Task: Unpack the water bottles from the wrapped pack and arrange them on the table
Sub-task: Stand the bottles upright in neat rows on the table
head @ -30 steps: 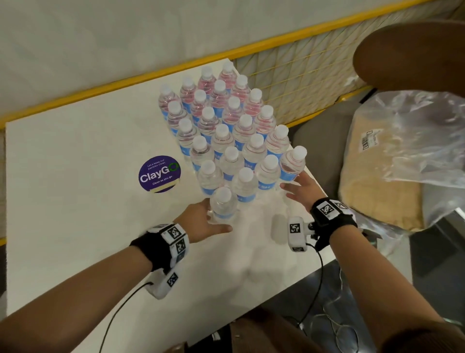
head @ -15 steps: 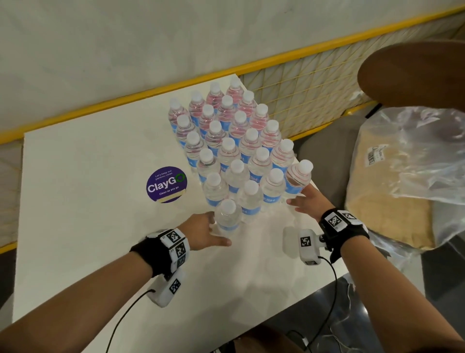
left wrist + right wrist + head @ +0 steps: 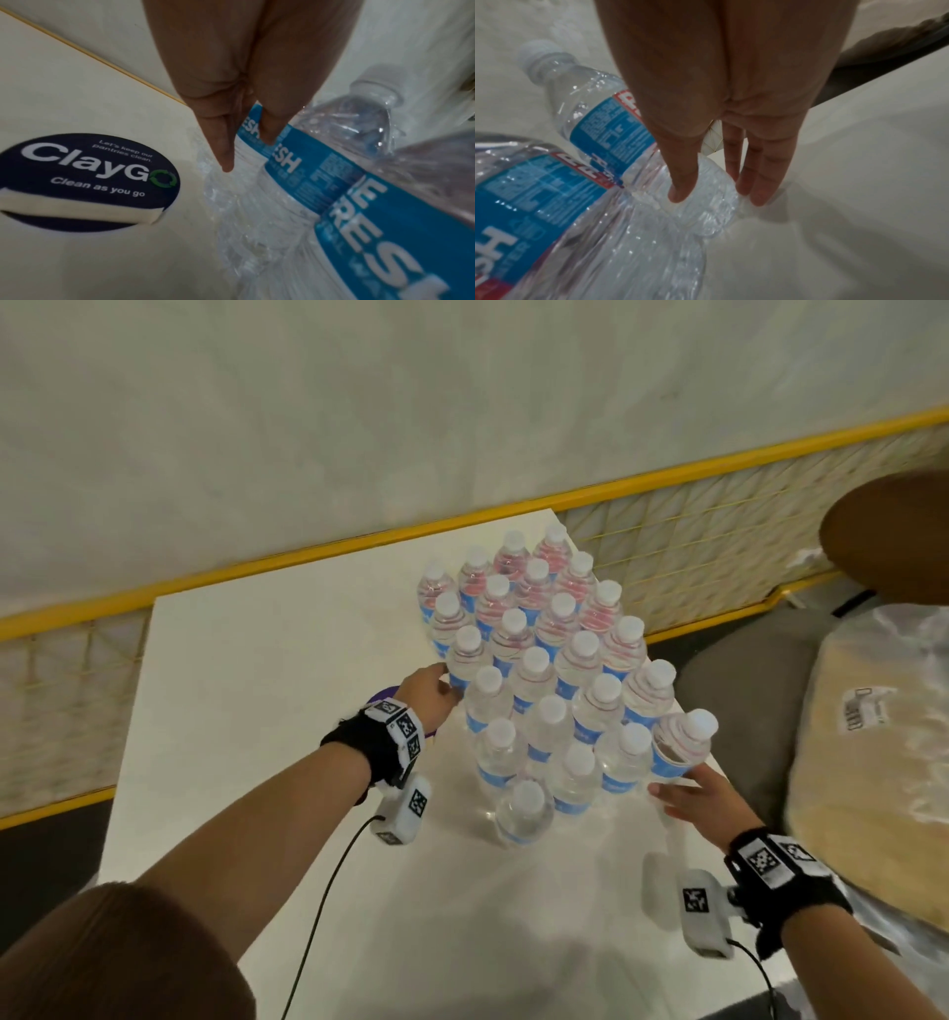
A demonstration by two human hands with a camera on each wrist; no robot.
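Several clear water bottles (image 3: pixel 534 670) with blue labels and white caps stand packed in rows on the white table (image 3: pixel 257 711). My left hand (image 3: pixel 436 685) lies with straight fingers (image 3: pixel 227 162) against the labels of the bottles on the cluster's left side. At the right end, one bottle (image 3: pixel 683 747) leans by the table edge. My right hand (image 3: pixel 678 793) touches its base (image 3: pixel 706 203), thumb on one side and straight fingers (image 3: pixel 759 188) on the other. A single bottle (image 3: pixel 524 809) stands alone at the front.
A purple ClayGo sticker (image 3: pixel 87 174) sits on the table just left of the bottles, mostly under my left wrist in the head view. A yellow mesh rail (image 3: pixel 667 541) runs behind. Right of the table is a grey seat (image 3: pixel 744 711) with a clear plastic bag (image 3: pixel 873 762).
My left hand let go of the front bottle and moved forward to the cluster's left side. The right hand stays at the leaning end bottle.
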